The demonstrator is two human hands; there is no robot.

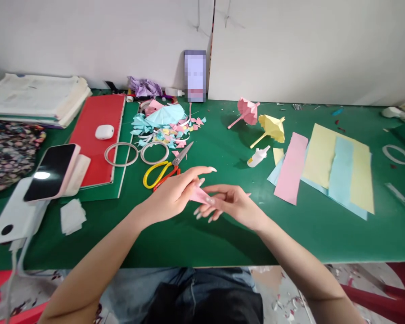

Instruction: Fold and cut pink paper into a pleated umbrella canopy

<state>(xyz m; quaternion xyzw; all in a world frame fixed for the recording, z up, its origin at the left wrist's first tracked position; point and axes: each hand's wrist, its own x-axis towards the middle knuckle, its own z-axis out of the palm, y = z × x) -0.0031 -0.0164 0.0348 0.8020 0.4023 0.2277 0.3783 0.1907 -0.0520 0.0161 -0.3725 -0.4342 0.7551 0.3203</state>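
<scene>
Between my hands, above the green table, is a small piece of pink paper (199,195), partly covered by fingers. My left hand (175,191) pinches its left end, with the index finger stretched out. At the other end, my right hand (234,204) grips it between thumb and fingers. Just behind my left hand lie scissors (162,173) with one yellow and one red handle. A pink paper umbrella (247,111) and a yellow paper umbrella (272,128) lie farther back, with a small white glue bottle (258,156) in front of them.
Right of my hands lie a pink paper strip (292,168) and yellow and blue sheets (353,175). Colourful paper scraps (167,123) and tape rolls (154,153) are at back left. A phone (195,76) leans on the wall; another phone (54,171) lies left near a red folder (94,148).
</scene>
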